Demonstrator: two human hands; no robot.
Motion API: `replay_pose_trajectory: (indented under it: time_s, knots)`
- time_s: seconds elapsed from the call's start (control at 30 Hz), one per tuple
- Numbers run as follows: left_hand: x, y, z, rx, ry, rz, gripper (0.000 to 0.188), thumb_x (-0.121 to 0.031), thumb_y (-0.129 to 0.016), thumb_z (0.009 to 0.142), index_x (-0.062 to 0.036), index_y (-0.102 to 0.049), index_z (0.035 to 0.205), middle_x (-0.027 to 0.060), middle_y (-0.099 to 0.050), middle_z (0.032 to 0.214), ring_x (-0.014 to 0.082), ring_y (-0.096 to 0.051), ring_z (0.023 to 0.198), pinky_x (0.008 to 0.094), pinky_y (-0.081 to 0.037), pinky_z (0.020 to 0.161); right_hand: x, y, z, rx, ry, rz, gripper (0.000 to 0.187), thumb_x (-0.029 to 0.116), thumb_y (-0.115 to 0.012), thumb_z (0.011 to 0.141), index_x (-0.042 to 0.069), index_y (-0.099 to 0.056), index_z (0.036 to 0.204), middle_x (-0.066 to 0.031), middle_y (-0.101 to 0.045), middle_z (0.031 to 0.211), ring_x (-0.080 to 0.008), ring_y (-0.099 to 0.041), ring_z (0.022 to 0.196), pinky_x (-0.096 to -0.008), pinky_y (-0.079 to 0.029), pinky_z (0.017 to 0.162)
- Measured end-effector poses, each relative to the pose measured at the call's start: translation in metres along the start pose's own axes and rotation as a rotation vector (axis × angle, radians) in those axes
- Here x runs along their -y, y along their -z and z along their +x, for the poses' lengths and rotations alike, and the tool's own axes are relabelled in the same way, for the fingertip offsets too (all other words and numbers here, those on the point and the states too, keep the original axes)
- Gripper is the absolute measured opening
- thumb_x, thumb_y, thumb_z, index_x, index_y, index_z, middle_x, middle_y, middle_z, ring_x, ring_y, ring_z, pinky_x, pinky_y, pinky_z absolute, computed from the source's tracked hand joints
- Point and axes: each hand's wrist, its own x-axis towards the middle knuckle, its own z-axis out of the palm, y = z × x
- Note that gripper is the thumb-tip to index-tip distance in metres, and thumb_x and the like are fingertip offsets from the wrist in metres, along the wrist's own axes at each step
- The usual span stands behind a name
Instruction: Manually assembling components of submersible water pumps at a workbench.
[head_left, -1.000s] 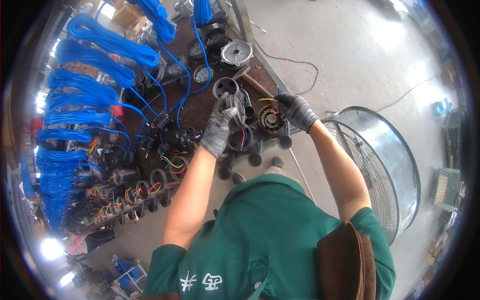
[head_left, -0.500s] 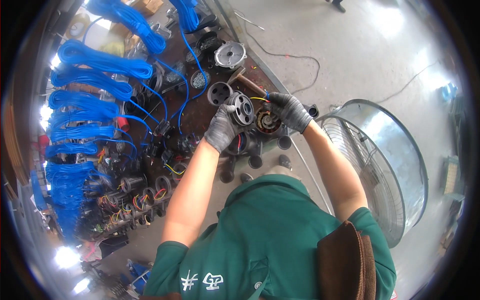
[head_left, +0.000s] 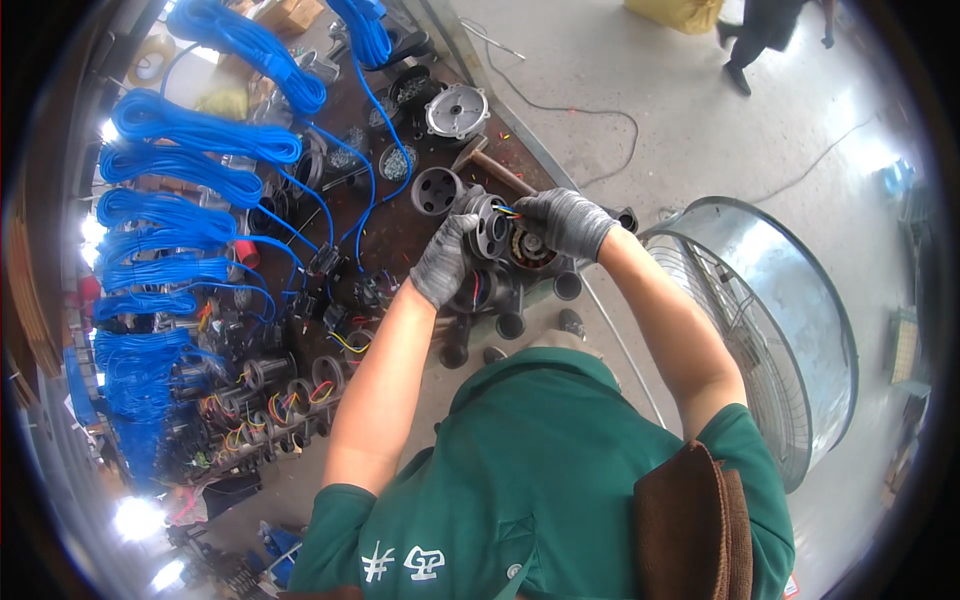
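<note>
My left hand [head_left: 443, 262], in a grey glove, is closed on the edge of a round dark metal motor end cover [head_left: 489, 238] with holes in it. The cover is tilted up beside an open motor housing [head_left: 532, 248] with copper-coloured windings inside. Several thin coloured wires [head_left: 508, 211] run from the cover to my right hand [head_left: 568, 224], also gloved, whose fingers are pinched on them. A hammer [head_left: 503, 172] lies just beyond that hand. Behind the cover rests a second round end cover [head_left: 437, 190] with holes.
Blue cable coils [head_left: 205, 130] line the bench's left side. A silver flanged cover [head_left: 457, 112] and a bowl of screws [head_left: 397, 160] stand farther back. On the right is a large round fan cage [head_left: 770, 340]. A person [head_left: 765, 40] walks near a yellow sack [head_left: 675, 12].
My right hand has come left toward the end cover, and more coloured wires now show at its fingertips. The cover has turned a little. A walking person and a yellow sack have come into view.
</note>
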Motion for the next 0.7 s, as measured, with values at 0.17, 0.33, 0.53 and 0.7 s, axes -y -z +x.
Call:
replay_pose_trajectory:
  time_s: [0.17, 0.33, 0.53, 0.7]
  knots:
    - [-0.002, -0.004, -0.003, 0.033, -0.110, 0.165, 0.076, -0.025, -0.067, 0.089, -0.0121, -0.037, 0.158, 0.0092, -0.048, 0.153, 0.0222, -0.046, 0.141, 0.0387, -0.035, 0.120, -0.007, -0.003, 0.002, 0.015, -0.019, 0.139, 0.022, 0.022, -0.063, 0.095, 0.010, -0.073, 0.110, -0.0208, -0.071, 0.094, -0.0438, -0.067, 0.089, -0.0478, -0.055, 0.079]
    - [0.002, 0.004, 0.001, 0.054, -0.277, 0.706, 0.082, -0.024, -0.072, 0.090, -0.0117, -0.031, 0.160, 0.0114, -0.047, 0.151, 0.0216, -0.046, 0.139, 0.0374, -0.033, 0.119, -0.003, 0.004, 0.005, 0.061, -0.064, 0.146, 0.022, 0.023, -0.064, 0.095, 0.009, -0.073, 0.109, -0.0208, -0.071, 0.095, -0.0429, -0.068, 0.088, -0.0463, -0.056, 0.079]
    - [-0.004, -0.022, 0.001, -0.017, -0.270, 1.231, 0.116, -0.017, -0.089, 0.073, -0.0113, -0.017, 0.163, 0.0202, -0.045, 0.151, 0.0285, -0.046, 0.139, 0.0397, -0.036, 0.118, -0.008, 0.001, 0.006, 0.066, -0.114, 0.114, 0.024, 0.020, -0.067, 0.093, 0.009, -0.071, 0.114, -0.0208, -0.072, 0.098, -0.0389, -0.070, 0.088, -0.0415, -0.057, 0.079]
    - [-0.005, -0.047, 0.006, -0.020, -0.328, 1.408, 0.121, -0.019, -0.093, 0.066, -0.0075, -0.019, 0.161, 0.0225, -0.044, 0.153, 0.0340, -0.044, 0.142, 0.0408, -0.034, 0.121, -0.043, -0.017, -0.006, 0.093, 0.024, 0.418, 0.039, 0.003, -0.065, 0.092, 0.005, -0.058, 0.131, -0.0158, -0.073, 0.111, -0.0210, -0.070, 0.092, -0.0373, -0.057, 0.085]
